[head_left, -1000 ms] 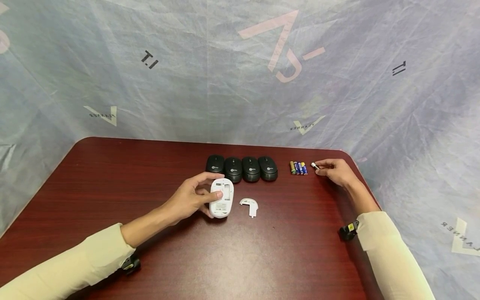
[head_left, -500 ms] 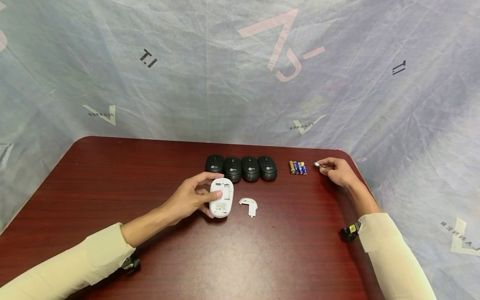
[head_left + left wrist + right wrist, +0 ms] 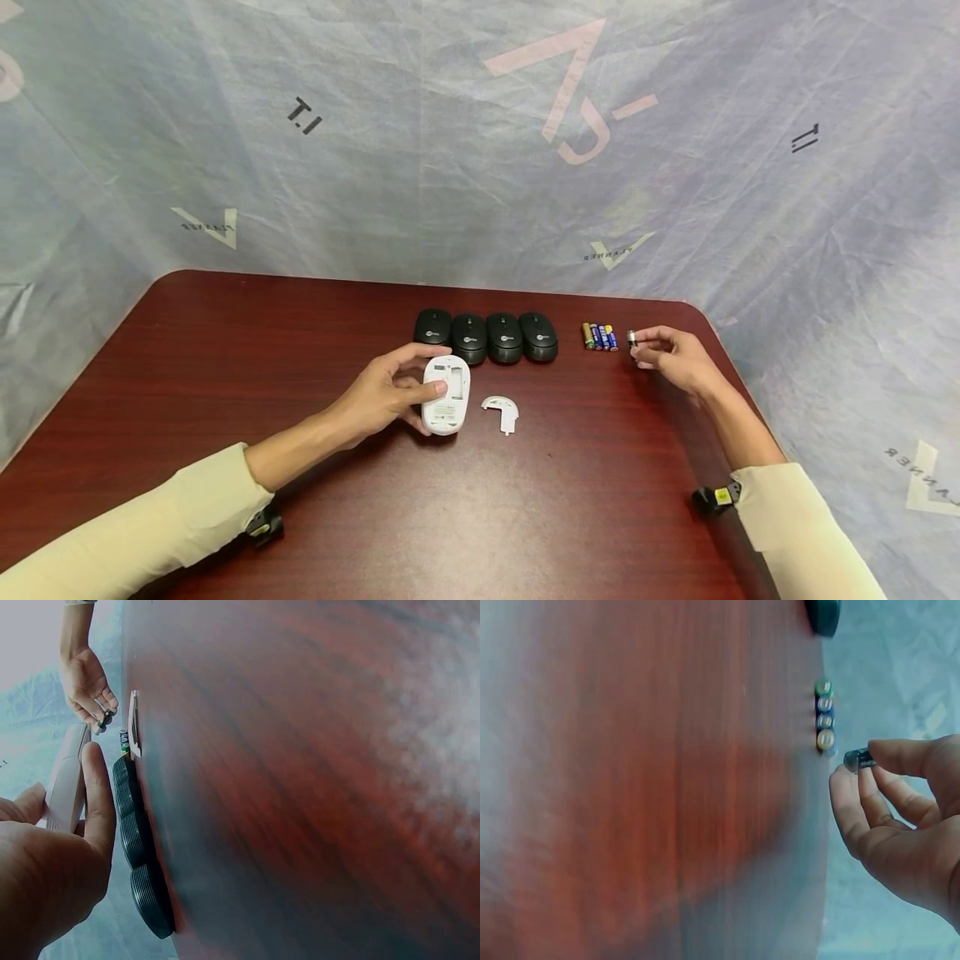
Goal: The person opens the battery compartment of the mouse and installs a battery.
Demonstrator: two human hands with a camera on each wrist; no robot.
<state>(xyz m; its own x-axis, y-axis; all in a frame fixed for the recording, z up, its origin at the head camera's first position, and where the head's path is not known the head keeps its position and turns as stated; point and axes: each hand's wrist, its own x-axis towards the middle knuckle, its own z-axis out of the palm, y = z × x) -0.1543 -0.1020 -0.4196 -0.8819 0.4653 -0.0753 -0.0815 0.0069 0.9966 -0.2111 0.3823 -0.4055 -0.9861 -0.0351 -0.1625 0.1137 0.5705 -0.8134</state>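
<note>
Now left grip holds white mouse; right grip pinches battery.

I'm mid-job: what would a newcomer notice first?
The white mouse in the left hand stands out first, its underside showing. Beyond it sit four black mice in a row; to their right, four batteries lie near the right hand, which pinches a small object.

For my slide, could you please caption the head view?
Left hand holds a white mouse, underside showing; right hand pinches a small object near batteries.
</note>
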